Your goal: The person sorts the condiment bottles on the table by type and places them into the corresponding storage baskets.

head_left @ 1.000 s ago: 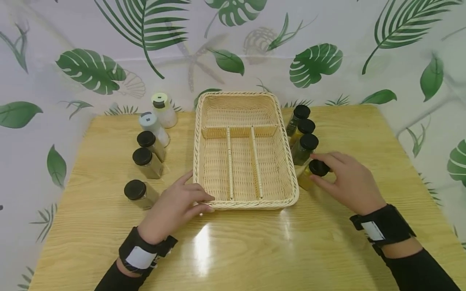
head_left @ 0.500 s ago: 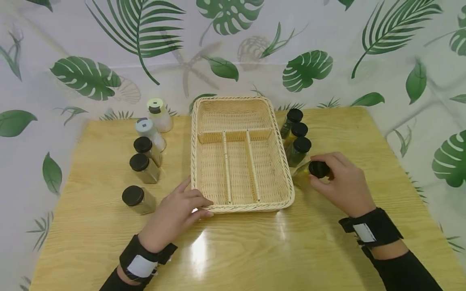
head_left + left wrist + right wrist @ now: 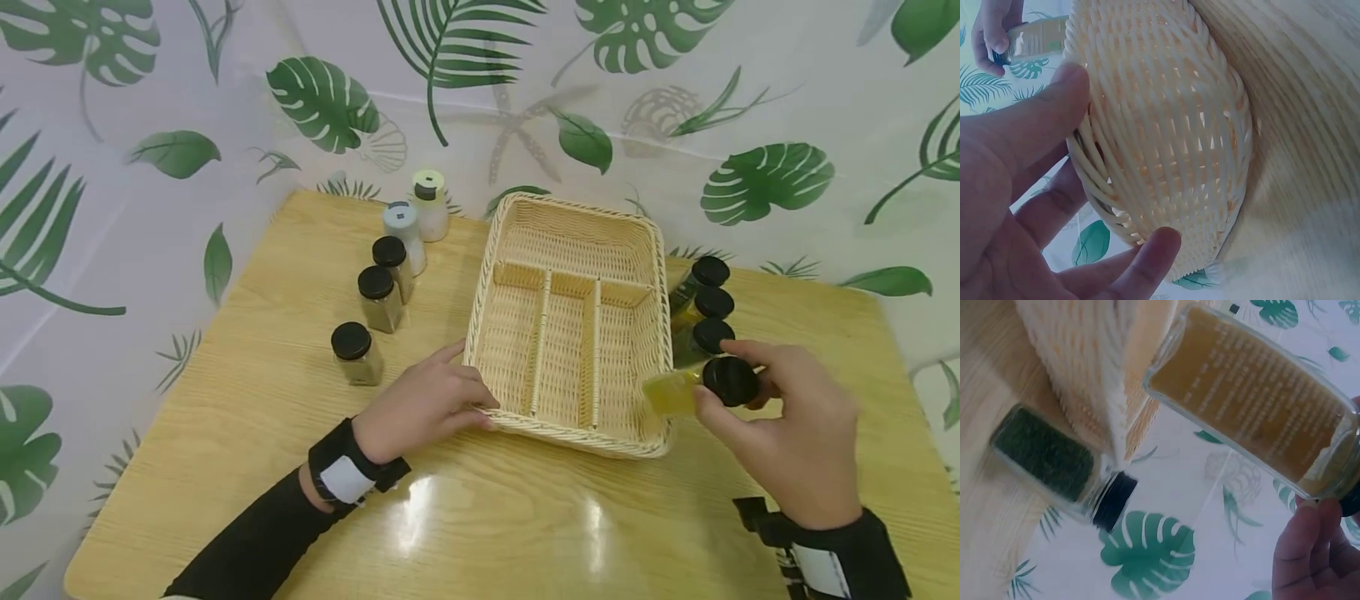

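Note:
My right hand (image 3: 802, 425) pinches the black cap of a spice jar (image 3: 670, 392) holding yellow powder. The jar is tilted sideways, its base overlapping the right front corner of the wicker basket (image 3: 570, 432) in the head view. Printed text shows on this jar's glass in the right wrist view. My left hand (image 3: 423, 404) grips the basket's front left corner, the thumb (image 3: 1069, 100) at the rim and the other fingers around the corner. A black-capped jar of green herbs (image 3: 1047, 456) stands beside the basket's right side. The basket's compartments hold nothing.
Several jars line the left, three black-capped including the nearest (image 3: 360, 358), then a pale-blue-capped shaker (image 3: 405, 233) and a yellow-green-capped one (image 3: 432, 212). Black-capped jars (image 3: 713, 302) stand along the basket's right. A leaf-print cloth (image 3: 637, 50) hangs behind the wooden table (image 3: 510, 533).
My right hand has lifted the yellow jar off the table and tipped it toward the basket. My left hand stays at the basket's corner. The head view has swung left.

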Available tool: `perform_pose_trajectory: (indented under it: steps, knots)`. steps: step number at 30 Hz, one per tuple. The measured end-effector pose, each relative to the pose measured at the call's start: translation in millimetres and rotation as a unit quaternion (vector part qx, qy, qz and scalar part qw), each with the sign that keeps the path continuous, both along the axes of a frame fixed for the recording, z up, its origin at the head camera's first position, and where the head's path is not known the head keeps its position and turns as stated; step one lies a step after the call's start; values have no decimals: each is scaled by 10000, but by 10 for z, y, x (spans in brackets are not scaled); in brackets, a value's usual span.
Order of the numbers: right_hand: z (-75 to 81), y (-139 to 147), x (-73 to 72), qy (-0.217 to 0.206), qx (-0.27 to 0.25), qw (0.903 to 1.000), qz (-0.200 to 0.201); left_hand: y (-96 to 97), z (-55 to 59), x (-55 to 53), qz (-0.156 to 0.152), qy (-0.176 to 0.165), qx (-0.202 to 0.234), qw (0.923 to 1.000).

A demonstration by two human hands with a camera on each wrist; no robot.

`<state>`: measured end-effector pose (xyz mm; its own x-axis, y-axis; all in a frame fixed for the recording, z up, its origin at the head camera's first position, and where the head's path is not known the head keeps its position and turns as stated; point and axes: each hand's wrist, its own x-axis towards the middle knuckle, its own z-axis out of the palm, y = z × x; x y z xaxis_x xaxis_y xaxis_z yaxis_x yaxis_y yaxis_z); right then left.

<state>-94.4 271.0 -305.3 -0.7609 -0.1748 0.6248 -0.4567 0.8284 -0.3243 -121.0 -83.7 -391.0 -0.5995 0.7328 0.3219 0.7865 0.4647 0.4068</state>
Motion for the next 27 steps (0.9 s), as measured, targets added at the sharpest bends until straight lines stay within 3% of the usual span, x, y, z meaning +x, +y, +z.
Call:
perform_pose_trajectory:
  steps: [10, 19, 27]
  knots:
    - [-163, -76, -95, -272, 159, 9983, 488, 70, 32, 39, 67, -268, 189, 9994]
    - [-86, -156, -247, -364, 320, 9968, 630, 127, 37, 51, 137, -205, 182, 9995]
    - [-6, -600, -309, -431, 264, 9914, 1208, 100, 61, 15, 421, -296, 435, 9977]
